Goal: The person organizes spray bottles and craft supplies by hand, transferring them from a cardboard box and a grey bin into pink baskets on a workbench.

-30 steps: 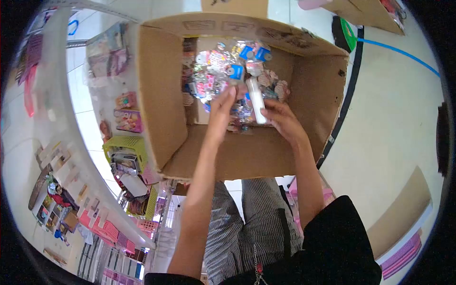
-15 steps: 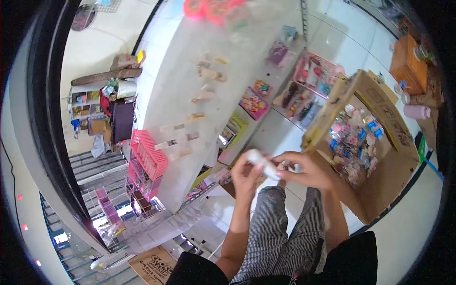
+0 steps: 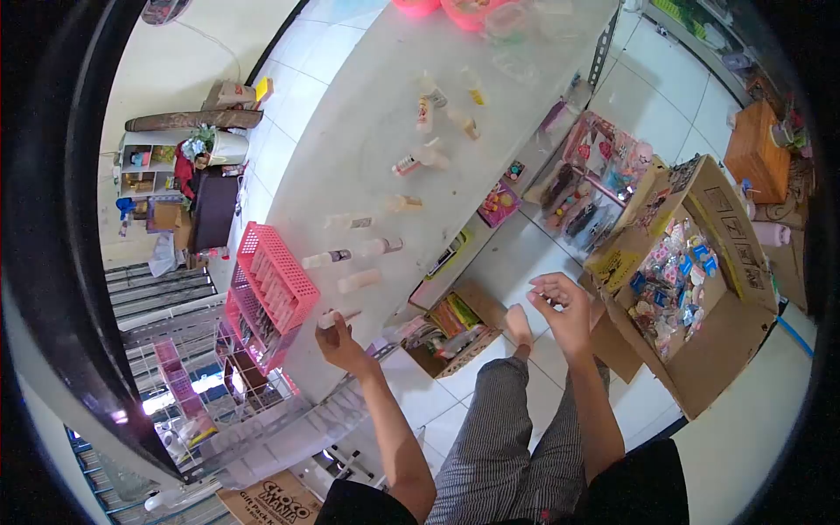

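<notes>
Over the near end of the white table, my left hand (image 3: 343, 348) is closed on a small white bottle (image 3: 329, 320), partly hidden by the fingers. My right hand (image 3: 563, 313) is raised above the floor, with loosely curled fingers, thumb and index apart, and nothing visible in it. Several small whitish bottles lie on the tabletop (image 3: 306, 201), among them a bottle with a dark label (image 3: 327, 258) near my left hand. To the right of my right hand stands an open cardboard box (image 3: 726, 350) holding many small wrapped packets (image 3: 674, 280).
Pink plastic baskets (image 3: 278, 278) stand at the table's left edge. Below the table, a small carton (image 3: 490, 306) holds colourful packs. Packaged goods (image 3: 591, 179) lie on the tiled floor. Pink-rimmed containers (image 3: 468, 10) sit at the table's far end.
My hands have separated. The left hand has moved left with the white bottle to the table; the right has let go and lifted slightly. The view has shifted, showing more tabletop.
</notes>
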Available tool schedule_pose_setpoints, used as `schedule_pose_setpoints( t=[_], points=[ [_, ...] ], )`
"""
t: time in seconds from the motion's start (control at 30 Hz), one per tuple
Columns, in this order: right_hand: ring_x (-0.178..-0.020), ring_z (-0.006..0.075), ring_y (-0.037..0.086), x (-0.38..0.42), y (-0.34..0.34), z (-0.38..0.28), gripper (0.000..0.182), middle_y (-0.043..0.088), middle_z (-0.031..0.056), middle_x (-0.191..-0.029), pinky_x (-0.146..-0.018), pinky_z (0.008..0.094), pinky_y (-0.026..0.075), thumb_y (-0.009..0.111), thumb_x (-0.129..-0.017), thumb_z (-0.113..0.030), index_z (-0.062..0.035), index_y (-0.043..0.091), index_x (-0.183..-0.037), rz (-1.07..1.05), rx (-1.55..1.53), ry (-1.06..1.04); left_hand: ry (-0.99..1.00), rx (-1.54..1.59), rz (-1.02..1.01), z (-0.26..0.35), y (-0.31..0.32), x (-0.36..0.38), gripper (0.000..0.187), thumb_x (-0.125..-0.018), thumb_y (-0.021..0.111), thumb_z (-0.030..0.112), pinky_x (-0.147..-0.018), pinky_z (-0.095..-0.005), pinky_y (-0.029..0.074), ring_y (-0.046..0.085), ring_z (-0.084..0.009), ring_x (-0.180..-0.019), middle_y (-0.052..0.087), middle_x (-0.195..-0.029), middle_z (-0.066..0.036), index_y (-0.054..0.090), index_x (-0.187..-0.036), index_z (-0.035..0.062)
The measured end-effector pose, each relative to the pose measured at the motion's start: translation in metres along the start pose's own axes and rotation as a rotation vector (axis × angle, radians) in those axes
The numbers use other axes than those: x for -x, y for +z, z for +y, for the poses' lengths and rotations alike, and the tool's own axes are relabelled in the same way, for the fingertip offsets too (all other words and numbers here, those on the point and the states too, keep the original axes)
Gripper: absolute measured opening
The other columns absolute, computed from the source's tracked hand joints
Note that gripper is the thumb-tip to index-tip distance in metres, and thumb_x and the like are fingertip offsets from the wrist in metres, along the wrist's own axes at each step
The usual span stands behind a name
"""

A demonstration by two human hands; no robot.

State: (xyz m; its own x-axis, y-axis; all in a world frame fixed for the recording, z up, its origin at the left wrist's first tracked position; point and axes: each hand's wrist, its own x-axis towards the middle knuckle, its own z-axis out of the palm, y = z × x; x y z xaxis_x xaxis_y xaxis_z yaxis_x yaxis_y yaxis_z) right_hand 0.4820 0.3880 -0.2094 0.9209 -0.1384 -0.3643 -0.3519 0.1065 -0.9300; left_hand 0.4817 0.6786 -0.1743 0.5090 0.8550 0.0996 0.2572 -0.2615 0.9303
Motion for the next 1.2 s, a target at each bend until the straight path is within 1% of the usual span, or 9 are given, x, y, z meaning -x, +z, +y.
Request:
schedule_pose_setpoints(
  t=[0.13, 0.27, 0.33, 0.67, 0.87, 0.93, 1.03, 1.07, 1.2],
  points=[
    [-0.066, 0.0055, 0.054, -0.002, -0.016, 0.015, 0.019, 0.059, 0.0024, -0.076, -0.055, 0.0181, 0.038, 0.061, -0.069, -0.004, -0.0031, 0.056, -0.087, 0.085, 0.040, 0.033, 0.063, -0.001, -0.009, -0.021, 0.012, -0.004, 0.028, -0.077, 0.059, 0.014, -0.062, -0.0255, 0.043, 0.052, -0.0119, -0.079, 0.055, -0.087, -0.005, 0.046, -0.099, 0.0025],
    [-0.066, 0.0042, 0.053, -0.002, -0.024, 0.020, 0.018, 0.059, 0.0013, -0.077, -0.055, 0.0171, 0.038, 0.061, -0.070, -0.004, -0.0032, 0.056, -0.087, 0.096, 0.042, 0.006, 0.113, -0.068, -0.023, -0.031, 0.015, -0.009, 0.030, -0.076, 0.059, 0.012, -0.064, -0.0251, 0.045, 0.053, -0.0135, -0.081, 0.055, -0.089, -0.008, 0.045, -0.100, 0.0005],
    [-0.065, 0.0032, 0.051, -0.002, -0.024, 0.021, 0.017, 0.058, 0.0001, -0.076, -0.055, 0.0162, 0.038, 0.060, -0.070, -0.005, -0.0036, 0.056, -0.087, 0.091, 0.019, 0.043, 0.136, 0.015, -0.063, -0.031, 0.019, -0.005, 0.030, -0.076, 0.059, 0.010, -0.065, -0.0253, 0.046, 0.053, -0.0151, -0.081, 0.054, -0.091, -0.010, 0.044, -0.100, -0.0009],
    [-0.065, 0.0051, 0.052, -0.005, -0.028, 0.023, 0.015, 0.058, 0.0009, -0.077, -0.056, 0.0181, 0.039, 0.059, -0.071, -0.005, -0.0039, 0.057, -0.086, 0.051, 0.058, 0.056, 0.064, 0.042, -0.122, -0.043, 0.015, -0.004, 0.028, -0.077, 0.057, 0.008, -0.070, -0.0271, 0.046, 0.052, -0.0160, -0.084, 0.053, -0.093, -0.011, 0.044, -0.100, -0.0021],
    [-0.064, 0.0064, 0.052, -0.007, -0.036, 0.026, 0.017, 0.058, 0.0013, -0.074, -0.057, 0.0191, 0.040, 0.058, -0.070, -0.003, -0.0039, 0.056, -0.086, 0.037, 0.102, 0.082, 0.038, 0.026, -0.101, -0.044, 0.018, 0.003, 0.041, -0.075, 0.059, 0.009, -0.073, -0.0297, 0.043, 0.051, -0.0183, -0.086, 0.051, -0.095, -0.013, 0.038, -0.109, -0.0024],
    [-0.065, 0.0071, 0.052, -0.007, -0.037, 0.026, 0.018, 0.057, 0.0014, -0.074, -0.058, 0.0199, 0.040, 0.059, -0.069, -0.002, -0.0045, 0.056, -0.087, 0.069, 0.096, 0.087, -0.026, 0.040, -0.045, -0.041, 0.021, 0.009, 0.045, -0.075, 0.059, 0.009, -0.079, -0.0301, 0.042, 0.048, -0.0200, -0.091, 0.049, -0.099, -0.015, 0.035, -0.110, -0.0034],
    [-0.065, 0.0073, 0.052, -0.007, -0.041, 0.024, 0.019, 0.057, 0.0013, -0.074, -0.058, 0.0203, 0.040, 0.059, -0.068, -0.002, -0.0053, 0.056, -0.087, 0.049, 0.092, 0.079, 0.035, -0.057, -0.016, -0.044, 0.019, 0.012, 0.049, -0.074, 0.060, 0.009, -0.081, -0.0315, 0.041, 0.045, -0.0209, -0.097, 0.045, -0.104, -0.016, 0.033, -0.112, -0.0036],
    [-0.065, 0.0073, 0.052, -0.007, -0.041, 0.020, 0.019, 0.057, 0.0013, -0.074, -0.058, 0.0204, 0.039, 0.060, -0.068, -0.003, -0.0059, 0.056, -0.087, 0.057, 0.098, 0.081, -0.018, -0.036, -0.005, -0.044, 0.018, 0.013, 0.051, -0.073, 0.061, 0.009, -0.083, -0.0328, 0.040, 0.041, -0.0215, -0.102, 0.043, -0.107, -0.017, 0.032, -0.113, -0.0036],
    [-0.064, 0.0072, 0.052, -0.009, -0.044, 0.026, 0.019, 0.057, 0.0015, -0.073, -0.058, 0.0204, 0.039, 0.060, -0.068, -0.003, -0.0061, 0.056, -0.087, 0.065, 0.112, 0.069, -0.023, -0.058, 0.020, -0.042, 0.017, 0.018, 0.051, -0.073, 0.061, 0.008, -0.083, -0.0329, 0.040, 0.041, -0.0220, -0.103, 0.043, -0.108, -0.016, 0.032, -0.114, -0.0028]
  ],
)
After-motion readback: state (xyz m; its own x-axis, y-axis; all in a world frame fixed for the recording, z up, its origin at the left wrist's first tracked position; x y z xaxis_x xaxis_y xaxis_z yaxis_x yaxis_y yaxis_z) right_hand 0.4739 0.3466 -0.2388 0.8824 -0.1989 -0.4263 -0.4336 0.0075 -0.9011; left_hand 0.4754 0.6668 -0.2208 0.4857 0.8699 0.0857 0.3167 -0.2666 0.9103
